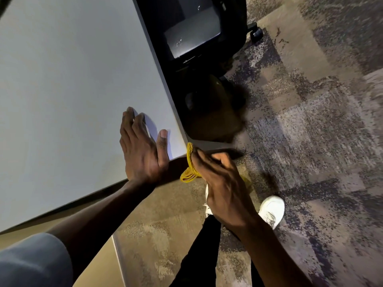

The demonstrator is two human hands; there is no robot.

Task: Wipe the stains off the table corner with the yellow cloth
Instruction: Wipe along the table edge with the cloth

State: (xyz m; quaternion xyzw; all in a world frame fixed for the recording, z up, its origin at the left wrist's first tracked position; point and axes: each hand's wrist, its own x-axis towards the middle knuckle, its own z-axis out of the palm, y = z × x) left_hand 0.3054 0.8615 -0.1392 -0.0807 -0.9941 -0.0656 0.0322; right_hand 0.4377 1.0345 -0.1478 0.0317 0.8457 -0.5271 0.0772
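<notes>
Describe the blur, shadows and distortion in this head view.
Head view: the right hand and yellow cloth are motion-smeared at the table corner; the left hand is sharper and casts soft shadows beside its fingers; under the table is dark; wide-angle bending curves the table edges.

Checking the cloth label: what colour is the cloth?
Yellow cloth, in the right hand; head view.
</notes>
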